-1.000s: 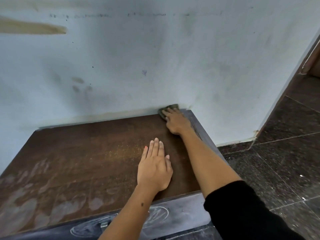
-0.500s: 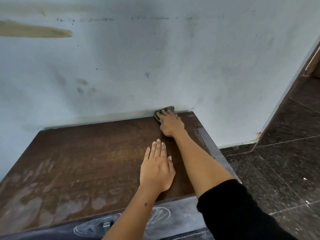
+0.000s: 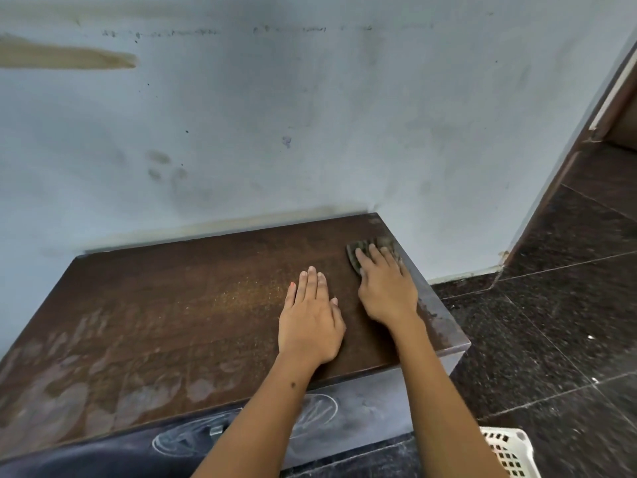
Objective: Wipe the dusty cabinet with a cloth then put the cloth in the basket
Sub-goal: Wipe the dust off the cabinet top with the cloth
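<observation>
Cloth mostly hidden under right hand; basket cropped at corner.

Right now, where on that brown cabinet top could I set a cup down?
The left stretch of the dark brown wooden cabinet top, between the pale blue wall and the front edge, is bare, though dusty. The right end is crowded: the left hand lies flat there, and beside it the right hand presses the dark green cloth.

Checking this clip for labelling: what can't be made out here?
Head view only.
Cloth: mostly under the right hand, its shape hidden.
Basket: cut off by the bottom edge and the right forearm; contents unseen.
Cabinet front: left forearm covers part of it.
</observation>
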